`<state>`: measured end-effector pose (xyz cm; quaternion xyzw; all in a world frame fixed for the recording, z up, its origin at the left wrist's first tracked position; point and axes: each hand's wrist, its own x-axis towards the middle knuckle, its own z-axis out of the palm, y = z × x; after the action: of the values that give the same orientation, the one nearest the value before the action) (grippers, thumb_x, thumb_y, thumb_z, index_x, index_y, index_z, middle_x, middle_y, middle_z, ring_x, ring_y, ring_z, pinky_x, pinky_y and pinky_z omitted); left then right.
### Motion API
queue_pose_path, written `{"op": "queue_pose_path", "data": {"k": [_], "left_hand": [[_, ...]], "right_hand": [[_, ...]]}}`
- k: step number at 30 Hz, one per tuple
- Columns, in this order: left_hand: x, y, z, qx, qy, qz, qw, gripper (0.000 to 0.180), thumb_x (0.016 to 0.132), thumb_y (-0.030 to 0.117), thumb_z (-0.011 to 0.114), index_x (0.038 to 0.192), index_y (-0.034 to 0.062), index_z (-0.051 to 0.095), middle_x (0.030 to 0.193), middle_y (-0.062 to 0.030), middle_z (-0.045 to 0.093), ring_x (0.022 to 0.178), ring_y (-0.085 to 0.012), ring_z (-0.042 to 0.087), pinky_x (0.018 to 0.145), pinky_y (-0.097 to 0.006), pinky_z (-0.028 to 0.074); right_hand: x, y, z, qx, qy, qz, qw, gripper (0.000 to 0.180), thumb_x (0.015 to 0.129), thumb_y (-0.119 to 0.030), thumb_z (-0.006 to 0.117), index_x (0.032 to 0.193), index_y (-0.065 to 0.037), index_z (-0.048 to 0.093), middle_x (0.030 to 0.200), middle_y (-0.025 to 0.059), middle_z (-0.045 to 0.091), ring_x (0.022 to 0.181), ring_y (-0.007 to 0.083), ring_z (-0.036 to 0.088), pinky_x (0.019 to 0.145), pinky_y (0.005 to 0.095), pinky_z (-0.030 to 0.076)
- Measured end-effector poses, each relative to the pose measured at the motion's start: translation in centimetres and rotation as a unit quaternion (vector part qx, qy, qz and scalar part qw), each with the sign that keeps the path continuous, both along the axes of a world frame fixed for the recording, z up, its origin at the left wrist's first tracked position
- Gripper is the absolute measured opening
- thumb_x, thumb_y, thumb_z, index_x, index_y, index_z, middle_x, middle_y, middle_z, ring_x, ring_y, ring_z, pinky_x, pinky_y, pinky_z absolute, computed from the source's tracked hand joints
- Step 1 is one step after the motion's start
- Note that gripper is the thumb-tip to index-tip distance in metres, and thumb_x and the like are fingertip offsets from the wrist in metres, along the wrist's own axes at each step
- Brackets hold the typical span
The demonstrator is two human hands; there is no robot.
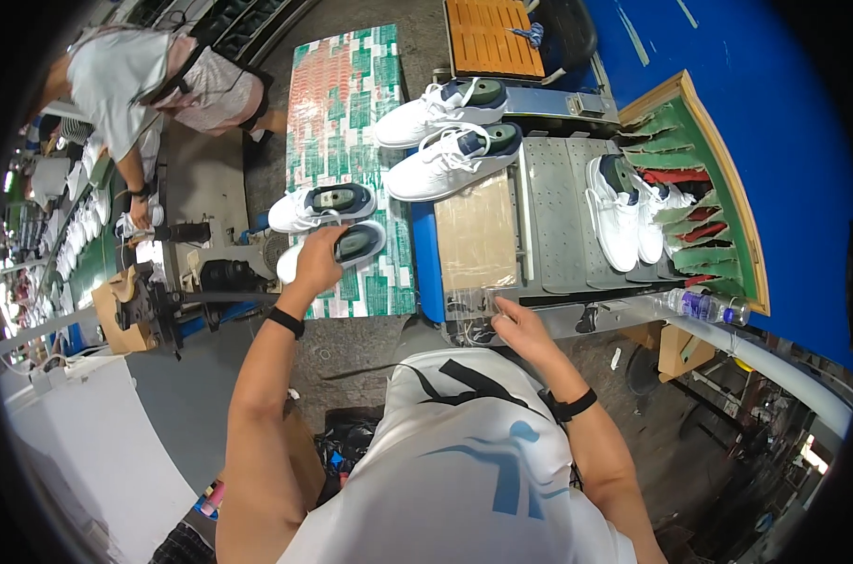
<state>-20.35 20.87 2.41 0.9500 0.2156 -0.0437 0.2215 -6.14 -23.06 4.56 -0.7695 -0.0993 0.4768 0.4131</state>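
My left hand (319, 262) is closed on a white shoe (360, 242), its fingers at the shoe's dark-lined opening. Just beyond lies its look-alike, a second white shoe (295, 211). Both rest on a table wrapped in green, white and red patterned covering (389, 289). My right hand (522, 329) has its fingers curled, close to the near edge of a tan cardboard piece (478, 235) with clear tape or film on it. Whether anything sits in those fingers is hidden. Past the cardboard, two larger-looking white laced shoes (436, 174) point left.
On the right, a grey slatted conveyor (563, 216) carries white shoes (614, 226) beside a wood-framed opening with green flaps (699, 207). Plastic bottles (708, 307) lie by its near rail. At far left another person (135, 85) works beside machinery. An orange slatted stool (495, 39) stands beyond.
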Motion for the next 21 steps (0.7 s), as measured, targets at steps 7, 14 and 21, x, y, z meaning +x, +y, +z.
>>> {"op": "queue_pose_path", "data": {"k": [7, 14, 21], "left_hand": [[14.9, -19.7, 1.0, -0.204, -0.171, -0.011, 0.964, 0.055, 0.08, 0.0, 0.073, 0.135, 0.0015, 0.066, 0.14, -0.0225, 0.067, 0.135, -0.0419, 0.06, 0.121, -0.048, 0.043], [37.5, -44.7, -6.2, -0.41, -0.062, 0.152, 0.897, 0.13, 0.074, 0.043, 0.099, 0.163, -0.0168, 0.026, 0.163, -0.0373, 0.043, 0.157, -0.0444, 0.04, 0.131, -0.045, 0.032], [41.3, -43.6, -8.9, -0.494, -0.102, 0.177, 0.845, 0.099, 0.071, 0.028, 0.1, 0.149, -0.0043, 0.049, 0.133, -0.0217, 0.069, 0.121, -0.0328, 0.07, 0.107, -0.043, 0.056]], "right_hand": [[0.1, -7.2, -2.3, 0.015, -0.05, -0.017, 0.998, 0.062, 0.098, -0.028, 0.068, 0.149, 0.007, 0.06, 0.14, 0.0295, 0.07, 0.131, 0.0376, 0.068, 0.112, 0.0422, 0.052], [2.2, -14.9, 2.4, -0.018, -0.088, -0.126, 0.988, 0.061, 0.092, -0.023, 0.071, 0.143, 0.01, 0.06, 0.113, 0.031, 0.073, 0.11, 0.0425, 0.072, 0.096, 0.0478, 0.055], [2.1, -20.3, 1.8, -0.008, -0.077, -0.224, 0.971, 0.061, 0.093, -0.018, 0.073, 0.143, 0.014, 0.058, 0.11, 0.0268, 0.074, 0.106, 0.0381, 0.074, 0.096, 0.043, 0.056]]}}
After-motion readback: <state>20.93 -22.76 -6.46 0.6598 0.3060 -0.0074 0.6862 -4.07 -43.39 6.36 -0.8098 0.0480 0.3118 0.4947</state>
